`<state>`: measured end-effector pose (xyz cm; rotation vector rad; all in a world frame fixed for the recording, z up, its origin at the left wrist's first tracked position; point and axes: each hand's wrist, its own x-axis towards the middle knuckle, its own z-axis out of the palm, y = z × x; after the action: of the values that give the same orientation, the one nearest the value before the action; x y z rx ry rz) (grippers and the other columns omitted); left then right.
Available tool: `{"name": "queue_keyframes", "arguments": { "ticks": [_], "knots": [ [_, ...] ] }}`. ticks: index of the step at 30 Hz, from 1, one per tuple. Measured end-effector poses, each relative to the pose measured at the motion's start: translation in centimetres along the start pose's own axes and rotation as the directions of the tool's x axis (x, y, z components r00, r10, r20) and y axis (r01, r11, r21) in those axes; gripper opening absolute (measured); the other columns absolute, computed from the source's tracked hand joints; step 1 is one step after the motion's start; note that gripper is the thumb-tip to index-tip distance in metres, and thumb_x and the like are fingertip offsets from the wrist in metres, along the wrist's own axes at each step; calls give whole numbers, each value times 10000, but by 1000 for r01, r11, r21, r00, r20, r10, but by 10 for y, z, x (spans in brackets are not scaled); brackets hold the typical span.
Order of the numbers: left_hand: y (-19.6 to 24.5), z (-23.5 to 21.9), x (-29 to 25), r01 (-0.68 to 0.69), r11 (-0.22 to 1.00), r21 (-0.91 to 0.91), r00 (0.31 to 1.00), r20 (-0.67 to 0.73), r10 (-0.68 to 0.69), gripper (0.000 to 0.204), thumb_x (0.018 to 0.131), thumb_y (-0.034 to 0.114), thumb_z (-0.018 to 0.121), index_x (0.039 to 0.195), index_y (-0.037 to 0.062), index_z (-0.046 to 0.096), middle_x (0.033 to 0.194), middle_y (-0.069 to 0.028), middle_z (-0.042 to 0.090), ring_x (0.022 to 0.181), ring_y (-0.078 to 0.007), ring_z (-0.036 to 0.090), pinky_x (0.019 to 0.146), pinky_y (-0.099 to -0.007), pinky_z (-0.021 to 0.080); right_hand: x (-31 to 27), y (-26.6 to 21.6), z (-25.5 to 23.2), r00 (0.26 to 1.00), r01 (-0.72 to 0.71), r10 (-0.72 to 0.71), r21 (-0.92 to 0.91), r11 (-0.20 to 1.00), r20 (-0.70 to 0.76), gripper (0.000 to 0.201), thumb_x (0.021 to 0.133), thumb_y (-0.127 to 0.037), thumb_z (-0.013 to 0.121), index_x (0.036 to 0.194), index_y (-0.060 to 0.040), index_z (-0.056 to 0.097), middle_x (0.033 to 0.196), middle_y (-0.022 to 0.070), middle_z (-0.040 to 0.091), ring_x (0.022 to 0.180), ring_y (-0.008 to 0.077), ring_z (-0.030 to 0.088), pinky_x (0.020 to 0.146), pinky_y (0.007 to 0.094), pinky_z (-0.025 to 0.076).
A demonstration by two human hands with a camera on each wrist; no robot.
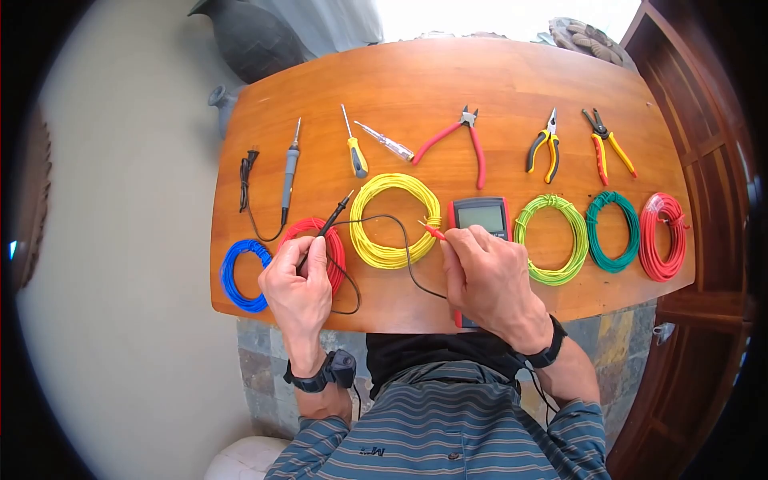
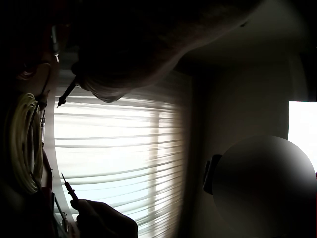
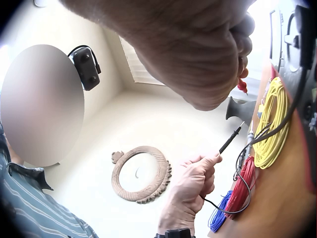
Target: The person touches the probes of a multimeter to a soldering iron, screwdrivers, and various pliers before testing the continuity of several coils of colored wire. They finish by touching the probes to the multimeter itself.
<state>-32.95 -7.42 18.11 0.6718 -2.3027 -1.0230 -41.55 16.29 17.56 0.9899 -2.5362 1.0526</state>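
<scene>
The left hand pinches a black probe, its tip pointing up and away over the gap between the red coil and the yellow coil. In the right hand is a red probe, its tip at the yellow coil's right side. The two probes are apart. Under the right hand lies a red-edged multimeter, its screen partly showing and its lower part covered. A black lead runs across the yellow coil. In the right wrist view the left hand holds the black probe upward.
Blue, yellow-green, green and another red coil lie along the near side. Behind them are a soldering iron, a screwdriver, a clear tester, red-handled cutters, pliers and wire strippers.
</scene>
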Motion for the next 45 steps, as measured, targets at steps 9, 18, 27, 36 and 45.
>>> {"name": "queue_keyframes", "arguments": {
  "ticks": [9, 18, 27, 36, 45],
  "knots": [
    [3, -28, -48, -17, 1000, 10, 1000, -23, 17, 163, 1029, 117, 775, 964, -31, 750, 730, 86, 540, 645, -16, 399, 560, -227, 298, -32, -27, -9, 994, 81, -77, 59, 995, -73, 99, 930, -37, 733, 925, -31, 634, 756, 107, 631, 653, 297, 687, 544, 399, 521],
    [-12, -44, -89, 11, 1000, -29, 998, -61, -13, 135, 990, 74, 795, 937, -38, 741, 689, 22, 572, 614, -45, 420, 531, -265, 336, -45, -44, -5, 990, 126, -116, 126, 984, -84, 86, 928, -25, 738, 928, -26, 652, 737, 110, 616, 637, 300, 673, 542, 407, 513],
    [-68, -79, -86, 159, 980, -120, 928, -322, -190, 140, 1028, 96, 768, 960, -23, 738, 673, 72, 520, 609, -13, 391, 531, -234, 284, 13, -77, -21, 987, 150, -132, 247, 957, -91, 76, 941, 43, 743, 1013, 38, 720, 764, 135, 639, 596, 255, 624, 545, 343, 465],
    [-110, -101, -74, 227, 965, -133, 856, -445, -263, 142, 1052, 107, 745, 992, -22, 733, 673, 85, 503, 612, -10, 383, 539, -227, 285, 61, -85, 18, 984, 164, -176, 206, 965, 41, 36, 943, 40, 734, 969, 32, 711, 751, 143, 637, 580, 283, 586, 550, 348, 443],
    [-114, -92, -54, 198, 969, -150, 860, -449, -245, 142, 1050, 117, 754, 1019, -22, 752, 758, 64, 604, 685, -9, 474, 583, -211, 368, 69, -106, -34, 973, -142, 186, 280, 950, -137, 96, 1009, -23, 693, 970, 61, 717, 756, 99, 646, 659, 133, 579, 631, 275, 434]
  ]
}}
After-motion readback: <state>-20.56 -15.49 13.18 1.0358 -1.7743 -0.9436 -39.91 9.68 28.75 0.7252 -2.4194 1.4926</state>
